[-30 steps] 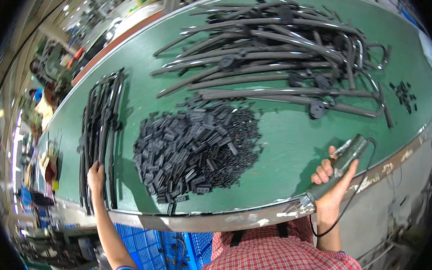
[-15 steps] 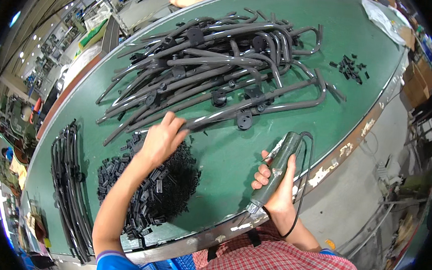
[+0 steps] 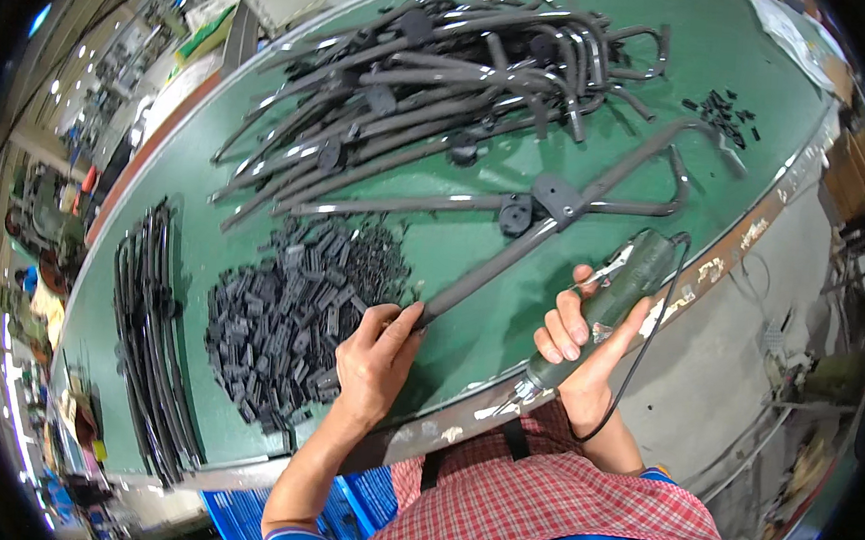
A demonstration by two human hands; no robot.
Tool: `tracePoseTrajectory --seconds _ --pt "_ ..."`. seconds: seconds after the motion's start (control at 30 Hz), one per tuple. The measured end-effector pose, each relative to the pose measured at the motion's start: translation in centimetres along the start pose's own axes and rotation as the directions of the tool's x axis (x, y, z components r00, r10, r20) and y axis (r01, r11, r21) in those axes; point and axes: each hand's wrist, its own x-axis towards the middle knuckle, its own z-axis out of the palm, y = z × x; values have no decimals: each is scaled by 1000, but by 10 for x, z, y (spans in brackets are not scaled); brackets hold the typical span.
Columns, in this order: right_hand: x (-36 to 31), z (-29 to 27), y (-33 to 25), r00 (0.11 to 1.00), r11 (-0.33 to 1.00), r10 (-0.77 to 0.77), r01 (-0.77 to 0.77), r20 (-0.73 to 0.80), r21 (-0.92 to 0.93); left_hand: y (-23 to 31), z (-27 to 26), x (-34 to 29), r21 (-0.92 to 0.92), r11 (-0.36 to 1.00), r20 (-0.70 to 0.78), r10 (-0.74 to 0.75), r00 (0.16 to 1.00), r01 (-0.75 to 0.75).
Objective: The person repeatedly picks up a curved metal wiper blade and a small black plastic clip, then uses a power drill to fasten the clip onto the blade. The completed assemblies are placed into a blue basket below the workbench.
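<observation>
My left hand (image 3: 374, 361) is closed around the near end of a dark bent tube frame (image 3: 492, 274). That frame slants up and right across the table, with one leg apart to the left and round black plates at its joint. In my right hand (image 3: 587, 356) is a green corded electric screwdriver (image 3: 628, 282), its metal tip pointing down toward the table's near edge. Beside my left hand lies a heap of small black plastic pieces (image 3: 273, 324), and small dark bits (image 3: 378, 258) that look like screws adjoin it.
A large pile of similar tube frames (image 3: 436, 80) covers the table's far side. Several bundled tubes (image 3: 152, 341) lie at the left. Small black parts (image 3: 726, 118) are scattered at the far right, near a white sheet (image 3: 795, 40). The green table (image 3: 465, 373) has a worn, curved rim.
My left hand has come nearer and right, pulling one tube frame away from the pile and swinging it toward me. My right hand has shifted slightly right and up, still holding the screwdriver.
</observation>
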Motion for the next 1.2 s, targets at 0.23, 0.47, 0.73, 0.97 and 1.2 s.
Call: tracePoseTrajectory --seconds 0.23,0.47,0.73,0.97,1.2 --pt "-9 6 16 973 981 147 -121 176 -152 -25 -50 -76 -396 741 488 -331 808 542" --pt "6 30 62 951 862 197 -284 -238 -420 -62 -41 -61 -449 821 417 -156 895 353" --pt "8 25 67 933 835 200 -322 -300 -446 -41 -51 -43 -25 993 247 -105 963 114" --pt "6 23 70 917 856 228 -349 -326 -382 -54 4 6 264 955 127 -171 977 133" --pt "11 30 71 920 834 180 -330 -348 -442 -55 7 -5 191 978 47 -97 994 86"
